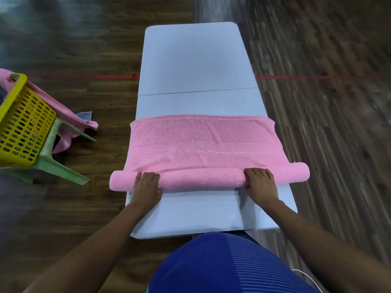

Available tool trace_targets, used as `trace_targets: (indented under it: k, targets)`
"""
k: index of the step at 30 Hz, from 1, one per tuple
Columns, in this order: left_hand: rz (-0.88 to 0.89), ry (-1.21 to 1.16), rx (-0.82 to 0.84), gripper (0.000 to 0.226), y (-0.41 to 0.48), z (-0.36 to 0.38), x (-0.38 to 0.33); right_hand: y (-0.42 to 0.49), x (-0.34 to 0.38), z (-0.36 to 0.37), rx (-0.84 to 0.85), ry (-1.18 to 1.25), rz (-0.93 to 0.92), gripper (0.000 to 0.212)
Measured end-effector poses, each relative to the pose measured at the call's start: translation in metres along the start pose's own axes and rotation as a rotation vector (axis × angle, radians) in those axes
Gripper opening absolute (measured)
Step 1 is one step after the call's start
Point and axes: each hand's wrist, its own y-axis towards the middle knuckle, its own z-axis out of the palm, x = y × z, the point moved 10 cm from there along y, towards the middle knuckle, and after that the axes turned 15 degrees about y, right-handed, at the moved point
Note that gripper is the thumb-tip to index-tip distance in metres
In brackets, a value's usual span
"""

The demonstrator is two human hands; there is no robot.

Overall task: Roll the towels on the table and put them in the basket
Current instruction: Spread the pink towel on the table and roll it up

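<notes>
Both hands on the job, wrists low over the near end of the grey table [196, 60].

- Left hand [147, 188]: fingers bent over the near face and top of the roll [203, 179], thumb down at its base by the tabletop. It grips the roll and nothing else.
- Right hand [261, 185]: same hold, fingers curved over the roll, fingertips reaching the crease where the flat cloth begins.
- Pink towel [201, 142]: lies crosswise on the table. The rolled part runs between the hands and past each, sticking out over both table edges. The unrolled part lies flat just beyond the fingertips.
- Yellow basket [20, 123]: well out to the left of the left hand, tilted in view, sitting on a green stool [55, 166] on the wooden floor [317, 144].
- More pink cloth [69, 117] hangs beyond the basket, down to the floor.
- Red line [84, 77] crosses the floor, far beyond both hands.
</notes>
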Motion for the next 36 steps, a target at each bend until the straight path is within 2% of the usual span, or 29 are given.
trace_targets:
  k: [4, 7, 8, 9, 11, 13, 16, 18, 21, 22, 25, 28, 31, 33, 34, 36]
  targets:
    - [0.055, 0.099, 0.165, 0.036, 0.000, -0.001, -0.003, 0.003, 0.001, 0.001, 0.215, -0.112, 0.038, 0.041]
    - [0.036, 0.042, 0.313, 0.045, -0.001, 0.005, 0.000, 0.002, -0.005, 0.008, 0.379, -0.002, 0.153, 0.023]
    - [0.005, -0.019, 0.324, 0.045, 0.000, 0.008, 0.005, 0.002, -0.007, 0.010, 0.378, 0.036, 0.179, 0.021]
    - [-0.034, -0.072, 0.289, 0.044, 0.002, 0.007, 0.010, 0.004, -0.010, 0.007, 0.326, 0.047, 0.184, 0.025]
    - [-0.092, -0.100, 0.080, 0.040, 0.005, -0.007, 0.020, 0.011, -0.012, -0.011, 0.097, 0.027, 0.135, 0.028]
    - [-0.088, -0.108, -0.131, 0.028, 0.003, -0.024, 0.020, 0.013, -0.006, -0.026, -0.099, 0.065, 0.059, 0.016]
    - [-0.019, -0.135, -0.200, 0.021, -0.005, -0.029, 0.002, 0.010, 0.003, -0.024, -0.112, 0.154, 0.009, 0.007]
    - [0.011, -0.135, -0.163, 0.035, -0.011, -0.020, -0.005, 0.002, 0.007, -0.013, -0.080, 0.110, -0.052, 0.016]
    - [0.070, -0.092, -0.055, 0.060, -0.016, 0.000, -0.006, -0.006, 0.002, 0.008, 0.038, 0.044, -0.114, 0.056]
    - [0.074, -0.077, -0.020, 0.063, -0.016, 0.004, -0.005, -0.006, 0.000, 0.010, 0.051, 0.028, -0.118, 0.061]
    - [0.035, -0.094, 0.009, 0.053, -0.007, 0.004, 0.002, 0.002, 0.000, 0.003, 0.041, 0.046, -0.073, 0.054]
    - [0.099, -0.096, 0.024, 0.035, 0.003, -0.007, 0.001, 0.009, 0.004, 0.000, 0.143, -0.040, -0.040, 0.043]
    - [0.190, -0.153, 0.267, 0.040, 0.007, 0.004, 0.002, 0.013, 0.002, 0.001, 0.389, -0.017, 0.018, 0.039]
    - [0.181, -0.252, 0.414, 0.040, 0.006, 0.017, 0.004, 0.011, -0.002, 0.007, 0.555, 0.065, 0.105, 0.047]
    - [0.171, -0.283, 0.407, 0.037, 0.007, 0.017, 0.006, 0.011, -0.003, 0.007, 0.570, 0.093, 0.133, 0.053]
    - [0.137, -0.276, 0.224, 0.031, 0.016, 0.008, 0.014, 0.021, -0.007, -0.001, 0.435, 0.081, 0.141, 0.052]
